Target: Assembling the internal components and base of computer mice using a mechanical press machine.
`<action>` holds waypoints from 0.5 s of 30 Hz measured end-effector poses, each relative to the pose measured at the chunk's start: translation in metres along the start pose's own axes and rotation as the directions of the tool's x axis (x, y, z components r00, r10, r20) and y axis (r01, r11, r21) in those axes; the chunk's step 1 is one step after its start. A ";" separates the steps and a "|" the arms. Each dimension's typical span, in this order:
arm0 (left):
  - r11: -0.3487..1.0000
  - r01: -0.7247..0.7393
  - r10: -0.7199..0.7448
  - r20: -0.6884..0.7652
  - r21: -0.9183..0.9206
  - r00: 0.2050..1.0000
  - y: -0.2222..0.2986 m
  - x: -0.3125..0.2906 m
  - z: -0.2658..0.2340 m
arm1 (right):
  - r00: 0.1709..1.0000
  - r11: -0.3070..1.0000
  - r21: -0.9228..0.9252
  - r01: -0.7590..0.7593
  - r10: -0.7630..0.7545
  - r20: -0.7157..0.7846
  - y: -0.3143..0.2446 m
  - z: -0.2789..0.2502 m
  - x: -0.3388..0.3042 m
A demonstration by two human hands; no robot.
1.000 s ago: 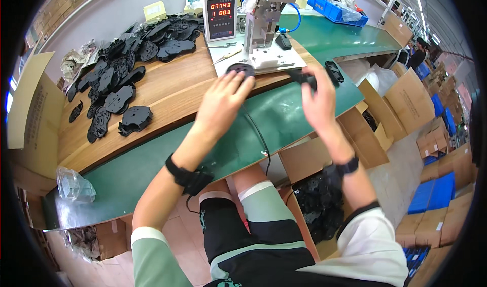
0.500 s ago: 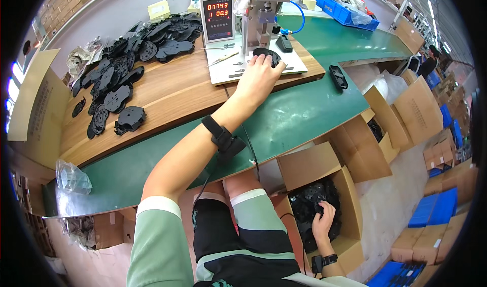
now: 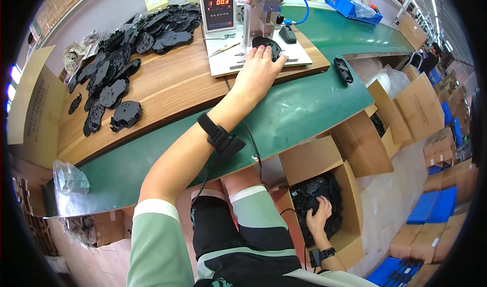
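Observation:
My left hand (image 3: 259,69) curls over a rounded black plastic part (image 3: 267,46), its fingertips on the near edge. The part sits on the white base plate (image 3: 300,56), under the head of a metal bench press (image 3: 264,15). Down at the right, my right hand (image 3: 319,216) is inside an open cardboard box (image 3: 350,195). Its fingers are bent and the thumb stands apart from them, over a heap of black plastic parts (image 3: 309,190). No lifted part shows between the fingers.
Left of the press, a large pile of black plastic parts (image 3: 114,58) covers the wooden board (image 3: 167,89). A digital display box (image 3: 218,8) stands beside the press. One black part (image 3: 343,70) lies on the green tabletop (image 3: 299,104). Another open carton (image 3: 378,140) stands at the right.
My right hand has shifted slightly within the box, and the dark piece at its fingertips no longer shows there. My left hand stays on the part at the press. The view has tilted a little.

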State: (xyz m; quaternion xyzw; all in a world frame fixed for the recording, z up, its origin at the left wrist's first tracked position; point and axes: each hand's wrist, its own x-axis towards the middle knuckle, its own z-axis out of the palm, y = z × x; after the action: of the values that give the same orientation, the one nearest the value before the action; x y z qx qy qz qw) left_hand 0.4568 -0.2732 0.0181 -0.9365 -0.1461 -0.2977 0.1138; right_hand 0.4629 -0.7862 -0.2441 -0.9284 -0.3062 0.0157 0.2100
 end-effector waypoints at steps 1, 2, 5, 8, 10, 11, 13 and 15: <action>0.999 0.003 -0.002 0.017 -0.039 1.000 -0.002 0.003 -0.001 | 0.998 0.996 0.064 0.057 -0.054 -0.045 -0.022 -0.008 0.014; 0.997 0.004 -0.001 0.038 -0.075 0.999 -0.004 0.006 -0.004 | 0.989 0.983 0.132 0.125 -0.113 -0.094 -0.056 -0.020 0.032; 0.998 -0.006 0.006 0.006 -0.068 1.000 -0.007 0.003 -0.006 | 0.918 0.878 0.287 0.382 -0.325 -0.226 -0.174 -0.071 0.086; 0.994 -0.043 0.044 0.008 -0.101 0.999 -0.002 0.008 -0.006 | 0.726 0.719 0.229 0.656 -0.518 -0.452 -0.242 -0.116 0.144; 0.989 -0.080 0.078 -0.017 -0.121 0.997 -0.013 0.002 -0.009 | 0.673 0.705 0.159 0.692 -0.550 -0.494 -0.280 -0.135 0.188; 0.992 -0.059 0.058 -0.018 -0.108 0.998 -0.014 0.003 -0.013 | 0.668 0.703 0.139 0.698 -0.568 -0.481 -0.295 -0.136 0.213; 0.995 -0.017 0.015 -0.022 -0.100 1.000 -0.009 0.007 -0.015 | 0.640 0.695 0.043 0.717 -0.633 -0.436 -0.315 -0.129 0.266; 0.990 -0.026 0.007 -0.128 -0.142 0.992 -0.010 0.002 -0.005 | 0.615 0.673 -0.017 0.739 -0.686 -0.389 -0.335 -0.112 0.311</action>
State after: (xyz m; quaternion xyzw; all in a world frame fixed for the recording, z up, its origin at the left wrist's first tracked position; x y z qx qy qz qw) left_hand 0.4524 -0.2644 0.0243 -0.9226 -0.1091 -0.3655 0.0579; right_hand 0.5450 -0.4068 0.0227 -0.6975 -0.6035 -0.2189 0.3184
